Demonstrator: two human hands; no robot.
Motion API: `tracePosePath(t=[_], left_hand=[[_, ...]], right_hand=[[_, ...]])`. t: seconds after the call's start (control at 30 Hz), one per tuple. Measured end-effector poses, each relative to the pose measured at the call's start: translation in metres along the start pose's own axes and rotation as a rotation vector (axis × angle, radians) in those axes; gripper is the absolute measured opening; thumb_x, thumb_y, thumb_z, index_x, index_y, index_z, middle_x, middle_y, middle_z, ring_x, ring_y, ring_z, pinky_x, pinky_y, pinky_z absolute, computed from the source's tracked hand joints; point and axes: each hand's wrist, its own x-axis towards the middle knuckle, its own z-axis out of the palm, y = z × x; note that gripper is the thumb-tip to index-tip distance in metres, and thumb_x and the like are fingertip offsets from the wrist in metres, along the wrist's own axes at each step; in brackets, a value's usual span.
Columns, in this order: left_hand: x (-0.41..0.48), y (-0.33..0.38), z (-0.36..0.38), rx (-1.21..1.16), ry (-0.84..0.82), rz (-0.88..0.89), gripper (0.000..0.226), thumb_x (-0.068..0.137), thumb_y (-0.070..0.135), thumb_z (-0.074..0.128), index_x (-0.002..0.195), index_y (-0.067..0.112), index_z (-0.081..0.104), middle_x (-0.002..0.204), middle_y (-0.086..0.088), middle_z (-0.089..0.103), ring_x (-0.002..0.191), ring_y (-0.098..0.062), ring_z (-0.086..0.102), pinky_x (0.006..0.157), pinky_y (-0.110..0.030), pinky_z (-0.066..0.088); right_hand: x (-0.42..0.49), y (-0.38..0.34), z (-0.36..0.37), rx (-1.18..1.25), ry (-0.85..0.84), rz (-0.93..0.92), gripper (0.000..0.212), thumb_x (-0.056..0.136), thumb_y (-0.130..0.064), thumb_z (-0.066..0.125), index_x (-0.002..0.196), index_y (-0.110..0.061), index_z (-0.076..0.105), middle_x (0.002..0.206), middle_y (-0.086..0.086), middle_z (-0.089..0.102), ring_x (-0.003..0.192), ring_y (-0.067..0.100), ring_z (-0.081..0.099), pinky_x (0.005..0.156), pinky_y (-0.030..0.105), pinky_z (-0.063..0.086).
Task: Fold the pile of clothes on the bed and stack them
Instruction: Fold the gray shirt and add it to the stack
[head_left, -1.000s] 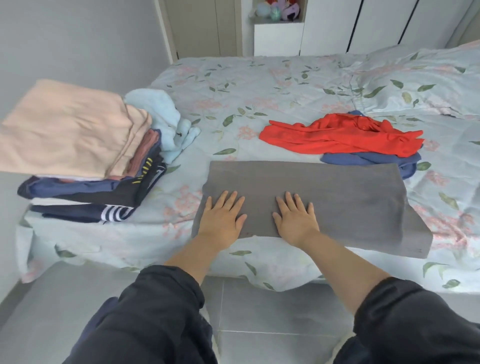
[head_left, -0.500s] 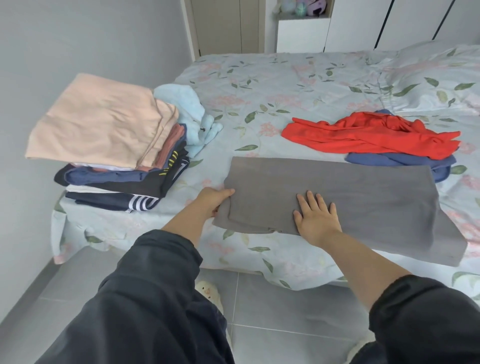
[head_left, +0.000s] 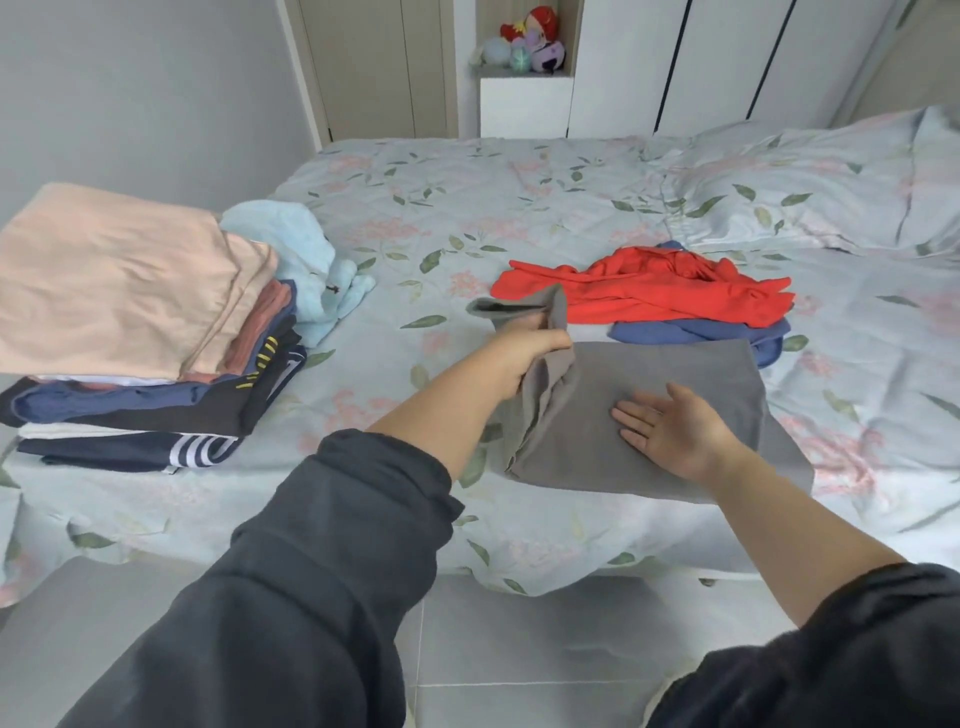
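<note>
A grey garment (head_left: 691, 379) lies partly folded near the front edge of the floral bed (head_left: 467, 218). My left hand (head_left: 530, 353) grips its left end and holds that end lifted above the rest of the cloth. My right hand (head_left: 670, 428) presses flat on the garment's middle, fingers straight. Behind it lie a crumpled red garment (head_left: 654, 288) and a blue one (head_left: 691, 332) under it. A stack of folded clothes (head_left: 130, 322), peach on top, sits at the bed's left corner.
A light blue garment (head_left: 306, 265) lies bunched beside the stack. A pillow (head_left: 810, 197) is at the right head of the bed. Grey floor tiles (head_left: 519, 649) lie below me. Wardrobe doors and a shelf with plush toys (head_left: 530, 41) stand behind the bed.
My left hand took hold of the grey garment's left end and lifted it up and toward the right. My right hand stayed flat on the cloth.
</note>
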Motion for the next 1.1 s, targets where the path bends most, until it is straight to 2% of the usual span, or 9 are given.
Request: tracePosePath(t=[0.1,0.23,0.4,0.5,0.63,0.73,0.93,1.03,1.1], left_hand=[[0.004,-0.02,0.032,0.098,-0.255,-0.051,0.037,0.099,0.009,0.043,0.136,0.015,0.045,0.088,-0.009,0.066,0.063,-0.012,0.063,0.056,-0.021,0.05],[0.01,-0.075,0.011,0.748,0.187,0.338,0.037,0.093,-0.001,0.044,0.124,0.005,0.061,0.117,-0.014,0.065,0.109,-0.028,0.058,0.096,-0.03,0.043],[0.011,-0.129,-0.01,1.144,0.082,0.115,0.052,0.103,0.037,0.031,0.152,0.028,0.018,0.161,0.003,-0.002,0.146,-0.023,0.011,0.117,-0.041,0.015],[0.013,-0.135,-0.001,1.135,0.084,0.071,0.055,0.102,0.041,0.029,0.153,0.029,0.012,0.161,0.003,-0.008,0.147,-0.022,0.006,0.118,-0.045,0.011],[0.015,-0.131,-0.002,0.94,0.159,0.174,0.059,0.101,0.036,0.039,0.153,0.026,0.014,0.161,0.002,0.0,0.147,-0.018,0.009,0.118,-0.036,0.013],[0.018,-0.129,-0.004,0.593,0.246,0.261,0.063,0.098,0.02,0.049,0.152,0.019,0.017,0.159,0.001,0.014,0.144,-0.013,0.019,0.111,-0.019,0.017],[0.032,-0.129,-0.023,0.11,0.197,0.081,0.058,0.096,0.011,0.05,0.149,0.019,0.025,0.135,0.007,0.052,0.112,-0.003,0.053,0.095,-0.021,0.043],[0.037,-0.132,-0.03,0.102,0.166,0.056,0.058,0.095,0.009,0.052,0.148,0.02,0.031,0.131,0.008,0.054,0.116,-0.008,0.055,0.097,-0.026,0.046],[0.038,-0.134,-0.031,0.116,0.153,0.071,0.053,0.093,0.009,0.054,0.142,0.023,0.041,0.13,0.006,0.057,0.117,-0.011,0.056,0.092,-0.024,0.047]], right_hand=[[-0.003,-0.005,-0.022,0.096,-0.007,0.031,0.062,0.102,-0.046,0.023,0.144,-0.001,0.031,0.121,0.018,0.057,0.105,0.029,0.057,0.089,0.035,0.043],[0.0,-0.001,-0.027,0.067,-0.024,0.051,0.061,0.1,-0.046,0.032,0.138,0.002,0.036,0.103,0.015,0.062,0.088,0.023,0.064,0.075,0.032,0.05],[0.011,0.007,-0.004,-0.175,0.053,-0.02,0.044,0.094,-0.034,0.056,0.123,-0.001,0.055,0.107,0.014,0.066,0.092,0.023,0.064,0.08,0.034,0.052],[0.018,0.014,0.008,-0.266,0.183,-0.173,0.049,0.083,-0.011,0.071,0.125,0.006,0.053,0.123,0.022,0.06,0.102,0.03,0.061,0.092,0.042,0.05],[0.025,0.005,0.014,-0.84,0.213,-0.338,0.1,0.071,-0.005,0.079,0.149,-0.014,0.018,0.14,0.015,0.038,0.127,0.031,0.044,0.107,0.045,0.039],[0.03,-0.003,0.026,-1.224,0.214,-0.467,0.087,0.076,-0.028,0.076,0.148,-0.02,0.026,0.148,0.009,0.026,0.137,0.029,0.026,0.113,0.038,0.026],[0.038,-0.01,0.062,-1.213,-0.117,-0.557,0.072,0.089,-0.013,0.054,0.151,-0.018,0.017,0.152,0.007,0.026,0.136,0.019,0.03,0.105,0.03,0.033],[0.046,-0.003,0.075,-1.514,-0.059,-0.616,0.094,0.08,-0.037,0.07,0.152,-0.017,0.012,0.153,0.004,0.028,0.138,0.024,0.031,0.109,0.044,0.034],[0.054,-0.005,0.077,-1.61,0.07,-0.631,0.085,0.079,-0.025,0.069,0.148,-0.011,0.022,0.142,0.011,0.044,0.126,0.03,0.045,0.098,0.037,0.041]])
